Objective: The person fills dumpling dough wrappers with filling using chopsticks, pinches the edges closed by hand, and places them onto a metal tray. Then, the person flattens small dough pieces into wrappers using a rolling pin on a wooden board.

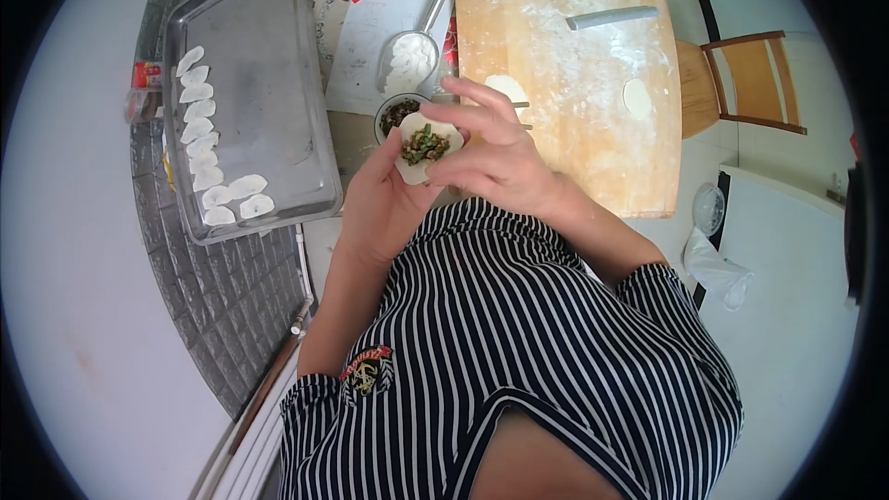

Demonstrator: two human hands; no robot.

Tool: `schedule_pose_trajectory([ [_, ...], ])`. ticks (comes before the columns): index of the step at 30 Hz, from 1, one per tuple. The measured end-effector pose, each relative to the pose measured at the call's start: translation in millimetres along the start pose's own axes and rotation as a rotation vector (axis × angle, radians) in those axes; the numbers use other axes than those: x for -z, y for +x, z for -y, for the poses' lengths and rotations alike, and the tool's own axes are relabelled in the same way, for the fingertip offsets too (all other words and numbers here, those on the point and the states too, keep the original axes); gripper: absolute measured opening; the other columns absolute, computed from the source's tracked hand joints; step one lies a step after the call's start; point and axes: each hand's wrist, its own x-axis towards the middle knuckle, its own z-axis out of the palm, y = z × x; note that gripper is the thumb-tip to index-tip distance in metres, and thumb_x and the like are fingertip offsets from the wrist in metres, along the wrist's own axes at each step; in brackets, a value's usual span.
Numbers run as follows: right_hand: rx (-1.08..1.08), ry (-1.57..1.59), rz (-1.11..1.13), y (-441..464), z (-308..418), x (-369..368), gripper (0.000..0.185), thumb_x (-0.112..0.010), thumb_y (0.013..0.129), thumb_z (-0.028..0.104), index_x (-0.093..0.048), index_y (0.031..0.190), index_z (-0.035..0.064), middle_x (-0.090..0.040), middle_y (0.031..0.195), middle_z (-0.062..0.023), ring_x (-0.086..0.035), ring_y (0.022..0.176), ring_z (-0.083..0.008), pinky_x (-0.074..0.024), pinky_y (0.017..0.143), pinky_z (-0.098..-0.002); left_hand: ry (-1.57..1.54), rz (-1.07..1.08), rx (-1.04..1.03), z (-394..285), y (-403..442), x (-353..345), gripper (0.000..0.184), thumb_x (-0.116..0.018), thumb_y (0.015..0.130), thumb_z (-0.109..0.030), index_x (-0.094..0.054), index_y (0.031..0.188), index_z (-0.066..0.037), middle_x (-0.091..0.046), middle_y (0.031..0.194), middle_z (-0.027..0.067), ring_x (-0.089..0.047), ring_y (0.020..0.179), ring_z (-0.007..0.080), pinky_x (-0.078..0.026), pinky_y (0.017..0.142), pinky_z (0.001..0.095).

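filling heaped close to the rim of a dough wrapper
near frame centre, the left hand cradles the dough wrapper; the right hand has thumb and fingers parted around its edge, seemingly touching. hard pressing could tear it or push filling out.

left hand: 1 wrapper, filling | right hand: wrapper edge | tray: dumplings

White wrapper, green-and-brown filling; striped shirt (black and white).
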Motion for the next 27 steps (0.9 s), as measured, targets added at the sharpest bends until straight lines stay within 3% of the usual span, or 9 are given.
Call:
schedule_pose_trajectory([
  [2,-0.201,0.146,-0.024,5.1,5.8,0.7,0.010,-0.076,0.078,0.007,-0.075,0.087,0.0123,-0.059,0.138,-0.0051,-0.042,0.138,-0.0316,-0.0395,0.110,-0.0427,0.068,0.004,-0.017,1.7,-3.6,-4.0,0.042,-0.031,0.110,-0.023,-0.043,0.142,0.001,-0.054,0.137,0.0126,-0.056,0.126,0.0262,-0.047,0.107,0.0421],
  [4,-0.261,0.186,-0.051,5.4,6.5,-0.5,0.010,-0.076,0.079,0.008,-0.075,0.088,0.0112,-0.060,0.137,-0.0054,-0.043,0.137,-0.0317,-0.0396,0.110,-0.0428,0.666,-0.024,-0.160,4.6,-10.9,-20.3,0.044,-0.031,0.110,-0.026,-0.044,0.142,0.000,-0.054,0.135,0.0122,-0.056,0.123,0.0232,-0.045,0.106,0.0377],
  [5,-0.318,0.227,-0.075,5.9,6.7,-1.1,0.009,-0.076,0.079,0.008,-0.074,0.088,0.0102,-0.060,0.136,-0.0058,-0.044,0.136,-0.0318,-0.0397,0.109,-0.0428,0.666,-0.023,-0.159,7.4,-12.7,-24.6,0.044,-0.031,0.110,-0.026,-0.044,0.142,0.000,-0.054,0.135,0.0122,-0.056,0.123,0.0232,-0.045,0.106,0.0377],
  [8,-0.376,0.247,-0.110,9.9,13.1,-1.7,0.011,-0.076,0.080,0.008,-0.074,0.091,0.0103,-0.062,0.134,-0.0061,-0.047,0.134,-0.0310,-0.0399,0.109,-0.0427,0.743,-0.109,-0.159,14.2,-17.4,-28.7,0.040,-0.044,0.107,-0.022,-0.047,0.140,0.000,-0.055,0.131,0.0088,-0.056,0.118,0.0170,-0.045,0.103,0.0328],
  [10,-0.364,0.236,-0.109,11.0,16.4,1.7,0.012,-0.076,0.080,0.008,-0.074,0.092,0.0098,-0.062,0.133,-0.0059,-0.047,0.133,-0.0304,-0.0402,0.109,-0.0425,1.040,0.010,-0.287,17.5,-19.8,-24.8,0.040,-0.056,0.102,-0.015,-0.049,0.138,0.000,-0.057,0.128,0.0073,-0.056,0.116,0.0140,-0.044,0.102,0.0304],
  [15,-0.276,0.231,-0.131,7.8,22.2,4.6,0.016,-0.076,0.079,0.007,-0.074,0.095,0.0086,-0.063,0.131,-0.0071,-0.049,0.131,-0.0294,-0.0411,0.108,-0.0421,1.209,0.071,-0.248,7.7,-27.8,-29.3,0.047,-0.064,0.098,-0.012,-0.048,0.141,-0.002,-0.057,0.133,0.0086,-0.054,0.121,0.0147,-0.042,0.105,0.0297],
  [17,-0.328,0.413,-0.228,9.1,27.3,4.3,0.020,-0.077,0.077,0.007,-0.074,0.097,0.0091,-0.062,0.132,-0.0096,-0.049,0.132,-0.0306,-0.0411,0.108,-0.0427,1.277,0.053,-0.236,6.5,-30.6,-35.6,0.047,-0.065,0.097,-0.012,-0.048,0.140,-0.002,-0.059,0.132,0.0086,-0.056,0.120,0.0158,-0.043,0.105,0.0300],
  [19,-0.304,0.389,-0.229,13.4,30.8,8.9,0.021,-0.079,0.076,0.008,-0.075,0.097,0.0092,-0.061,0.132,-0.0105,-0.049,0.133,-0.0314,-0.0405,0.108,-0.0432,1.272,0.167,-0.385,8.2,-32.0,-41.7,0.048,-0.066,0.096,-0.010,-0.049,0.140,-0.003,-0.060,0.131,0.0089,-0.059,0.119,0.0181,-0.045,0.103,0.0305],
  [27,-0.133,0.282,-0.175,14.4,32.3,19.7,0.020,-0.081,0.074,0.014,-0.076,0.093,0.0073,-0.065,0.127,-0.0088,-0.049,0.133,-0.0319,-0.0374,0.112,-0.0458,1.225,0.084,-0.409,13.5,-35.5,-42.2,0.051,-0.072,0.092,-0.014,-0.052,0.138,-0.005,-0.062,0.129,0.0086,-0.059,0.120,0.0201,-0.046,0.103,0.0328],
])
